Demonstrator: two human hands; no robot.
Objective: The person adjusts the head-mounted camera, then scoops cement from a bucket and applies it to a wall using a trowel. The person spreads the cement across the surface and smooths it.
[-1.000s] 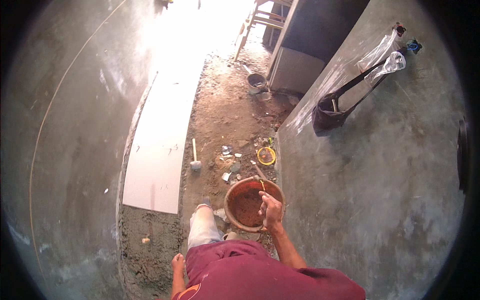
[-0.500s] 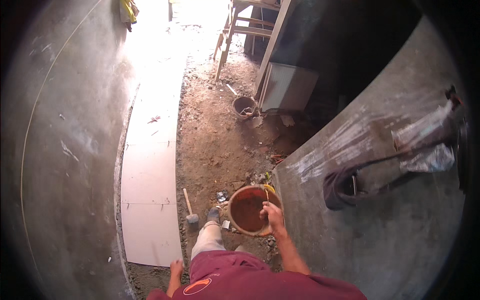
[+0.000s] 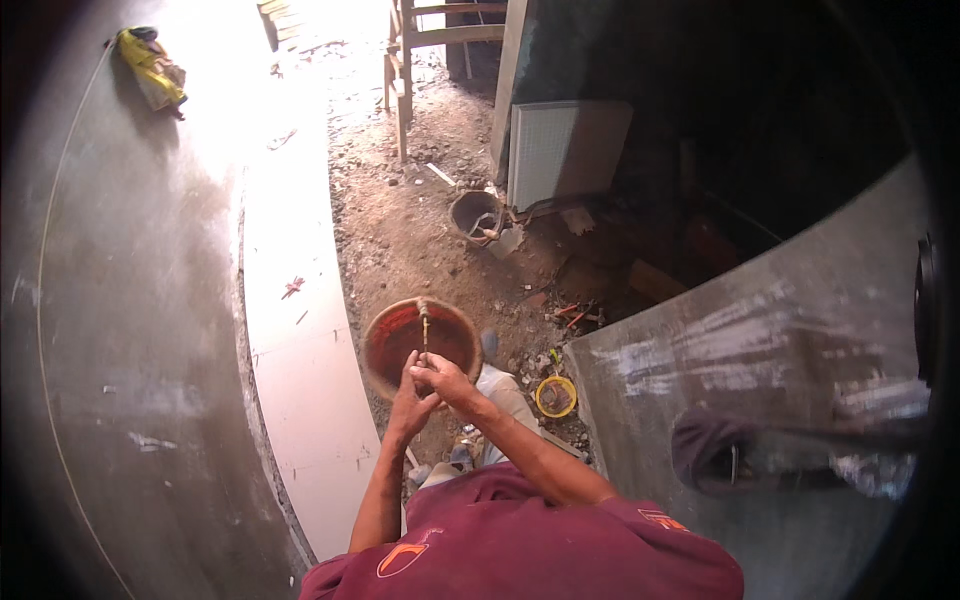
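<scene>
A round bucket [image 3: 455,340] with a reddish inside and a pale, worn rim hangs in front of my legs. Its thin yellowish handle [image 3: 425,328] runs from the far rim up to my fingers. My right hand [image 3: 447,382] is closed around this handle. Against it sits my left hand [image 3: 407,402], fingertips bent in at the same spot; it seems to grip the handle too, though the fingers partly cover one another. Pale tiles [image 3: 310,400] lie in a row along the wall on the left, beside the bucket.
A small yellow bucket [image 3: 556,397] stands by the right wall's corner. Further off are a dark bucket [image 3: 476,215] with tools in it, a leaning white panel [image 3: 565,150] and a wooden frame [image 3: 402,90]. Rubble covers the dirt floor [image 3: 390,240]. A yellow garment [image 3: 150,70] hangs left.
The bucket has moved from my right side to the left and forward. My left hand has come up from the tile's near end to join my right hand at the handle.
</scene>
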